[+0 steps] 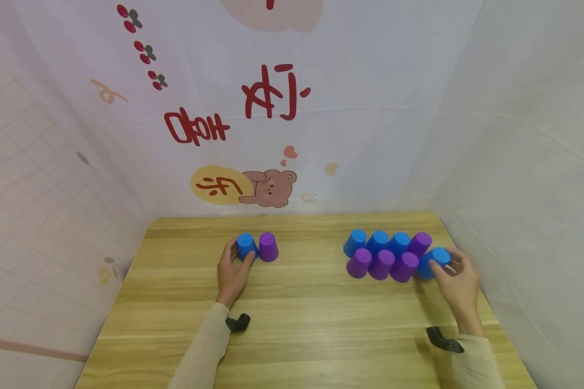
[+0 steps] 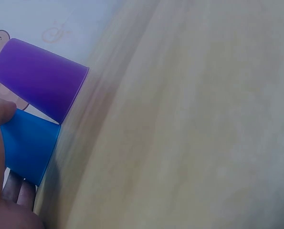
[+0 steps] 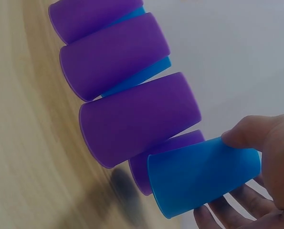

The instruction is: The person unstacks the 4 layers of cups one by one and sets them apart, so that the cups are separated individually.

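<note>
Wooden table (image 1: pixel 302 335): two sleeved forearms are seen entering over the near edge, each fitted with a black wrist mount.

Left hand (image 1: pixel 232 273): set left of the table's middle, fingers curled round a blue cup (image 1: pixel 246 246), which is gripped from the near side. The cup is stood upside down on the table, in the far half.

Purple cup (image 1: pixel 269 247): stood upside down just beside the gripped blue cup, on its right; in the left wrist view the two are seen touching at the rim.

Right hand (image 1: pixel 459 281): placed near the right edge, thumb and fingers closed on a second blue cup (image 1: pixel 434 262). This cup is held tilted at the right end of a cluster, against it.

Near row of the cluster: three purple cups (image 1: pixel 382 265), upside down, shown side by side and touching.

Far row of the cluster: three blue cups (image 1: pixel 377 241) and one purple cup (image 1: pixel 420 243) at the right end, set close behind the near row, towards the far right corner.

Backdrop (image 1: pixel 253 124): a printed sheet hung behind the far edge, marked with a bear and red lettering.
</note>
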A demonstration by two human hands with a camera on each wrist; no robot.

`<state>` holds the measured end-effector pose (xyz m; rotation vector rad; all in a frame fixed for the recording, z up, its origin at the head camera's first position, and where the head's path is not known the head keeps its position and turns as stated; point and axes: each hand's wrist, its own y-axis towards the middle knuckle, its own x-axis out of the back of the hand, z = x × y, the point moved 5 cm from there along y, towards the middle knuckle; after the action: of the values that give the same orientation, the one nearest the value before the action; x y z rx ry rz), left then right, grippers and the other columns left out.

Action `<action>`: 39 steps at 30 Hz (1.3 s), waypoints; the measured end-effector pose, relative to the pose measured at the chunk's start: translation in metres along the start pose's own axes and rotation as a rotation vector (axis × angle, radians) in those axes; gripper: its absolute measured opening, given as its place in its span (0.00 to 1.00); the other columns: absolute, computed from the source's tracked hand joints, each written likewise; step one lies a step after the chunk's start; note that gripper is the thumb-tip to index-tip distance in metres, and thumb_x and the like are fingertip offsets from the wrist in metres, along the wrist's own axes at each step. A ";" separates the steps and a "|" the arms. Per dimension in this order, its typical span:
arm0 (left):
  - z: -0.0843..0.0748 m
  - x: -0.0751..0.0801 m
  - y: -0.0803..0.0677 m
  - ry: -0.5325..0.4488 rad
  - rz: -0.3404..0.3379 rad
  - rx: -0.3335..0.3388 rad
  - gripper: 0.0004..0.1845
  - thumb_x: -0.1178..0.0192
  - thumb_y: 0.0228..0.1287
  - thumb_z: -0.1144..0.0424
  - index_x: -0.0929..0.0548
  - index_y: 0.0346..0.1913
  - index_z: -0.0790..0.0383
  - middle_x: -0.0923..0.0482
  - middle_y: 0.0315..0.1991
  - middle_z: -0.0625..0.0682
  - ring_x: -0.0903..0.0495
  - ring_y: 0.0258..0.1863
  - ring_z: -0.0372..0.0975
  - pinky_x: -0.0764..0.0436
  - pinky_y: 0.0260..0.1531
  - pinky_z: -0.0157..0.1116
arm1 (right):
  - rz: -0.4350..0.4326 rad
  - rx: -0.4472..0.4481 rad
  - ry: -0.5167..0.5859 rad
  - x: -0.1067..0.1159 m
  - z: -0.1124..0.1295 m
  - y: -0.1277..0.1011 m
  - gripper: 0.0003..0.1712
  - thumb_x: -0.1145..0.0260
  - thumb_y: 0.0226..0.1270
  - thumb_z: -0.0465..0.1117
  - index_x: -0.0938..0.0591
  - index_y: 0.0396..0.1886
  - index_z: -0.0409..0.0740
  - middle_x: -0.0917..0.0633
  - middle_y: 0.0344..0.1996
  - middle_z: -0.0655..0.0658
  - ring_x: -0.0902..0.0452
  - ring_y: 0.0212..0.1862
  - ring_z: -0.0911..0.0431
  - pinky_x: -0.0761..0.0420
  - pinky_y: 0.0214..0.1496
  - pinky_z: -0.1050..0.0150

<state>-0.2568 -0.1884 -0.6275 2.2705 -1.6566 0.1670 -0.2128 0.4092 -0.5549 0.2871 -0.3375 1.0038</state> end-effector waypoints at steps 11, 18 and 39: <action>-0.001 0.000 0.000 0.000 0.002 0.010 0.37 0.26 0.79 0.60 0.29 0.84 0.62 0.23 0.79 0.65 0.23 0.81 0.58 0.24 0.85 0.57 | 0.031 0.002 -0.031 -0.008 -0.012 0.002 0.35 0.21 0.74 0.34 0.22 0.77 0.39 0.17 0.62 0.54 0.23 0.56 0.76 0.19 0.57 0.88; 0.000 0.000 0.000 0.009 0.003 0.012 0.37 0.27 0.79 0.59 0.29 0.84 0.61 0.23 0.80 0.64 0.23 0.81 0.58 0.24 0.85 0.57 | 0.042 0.013 -0.040 -0.011 -0.014 0.001 0.35 0.21 0.74 0.34 0.22 0.77 0.37 0.19 0.60 0.59 0.24 0.55 0.77 0.19 0.57 0.88; -0.002 -0.001 -0.001 0.009 0.008 0.015 0.37 0.27 0.79 0.59 0.29 0.84 0.61 0.23 0.80 0.64 0.23 0.81 0.58 0.24 0.86 0.57 | 0.093 -0.012 -0.076 -0.014 -0.018 -0.001 0.37 0.23 0.77 0.36 0.24 0.80 0.38 0.19 0.74 0.36 0.20 0.65 0.64 0.21 0.56 0.91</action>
<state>-0.2561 -0.1868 -0.6259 2.2714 -1.6659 0.1917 -0.2162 0.4043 -0.5770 0.3017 -0.4286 1.0837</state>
